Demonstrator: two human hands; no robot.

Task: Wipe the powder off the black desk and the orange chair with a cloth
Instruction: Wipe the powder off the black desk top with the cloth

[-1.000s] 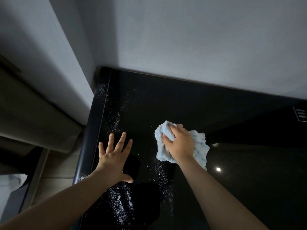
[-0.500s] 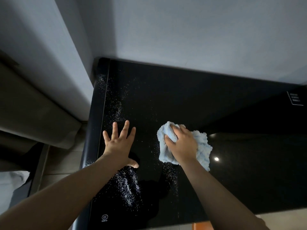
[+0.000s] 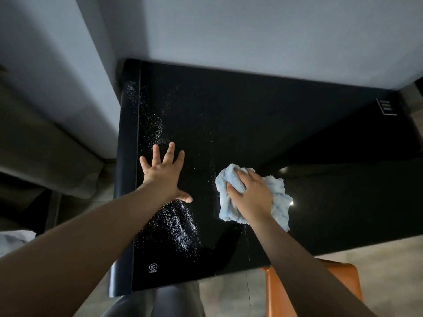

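Cloth (image 3: 278, 202) has barely shifted over the last second. Right hand (image 3: 251, 197) grip is clenched on it, pressing it to the worktop (image 3: 251, 110). Left hand (image 3: 163, 177) lies flat, fingers spread, holding nothing. Powder (image 3: 180, 225) by its thumb remains unwiped. Orange chair (image 3: 274, 296) now in view, probably untouched.

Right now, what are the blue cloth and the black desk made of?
The cloth looks like fluffy microfibre or terry: its pile is tufted and it crumples softly. The desk looks like glossy glass or lacquer, I cannot tell which: it mirrors a light spot.
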